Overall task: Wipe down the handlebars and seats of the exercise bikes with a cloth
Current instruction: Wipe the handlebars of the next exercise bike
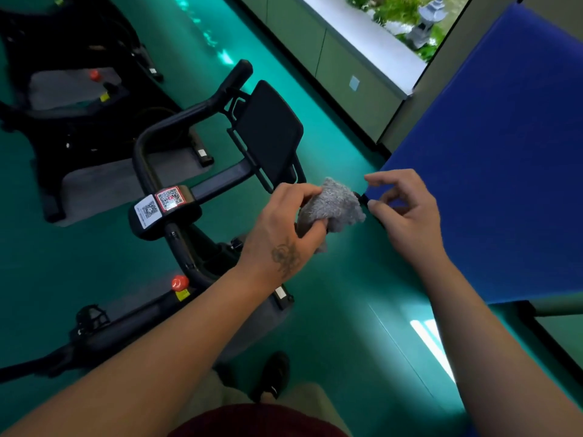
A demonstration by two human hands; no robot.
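An exercise bike [176, 209] stood on the green floor [331, 326], its black handlebars [148, 143] looping left of the dark screen [268, 130]; the right bar end [358, 197] poked out just beyond the screen's lower corner, against a blue board [492, 146]. There the left hand [284, 234] clutched a bunched grey cloth [331, 206] over that bar end, fingers and thumb curled into the fabric. The right hand [407, 209] hovered just beside it, fingers loosely curled and holding nothing. The cloth looked soft, light and easily crumpled, best taken in a full fistful; the bars appeared rigid and fixed, able to bear firm rubbing. The seat was out of view.
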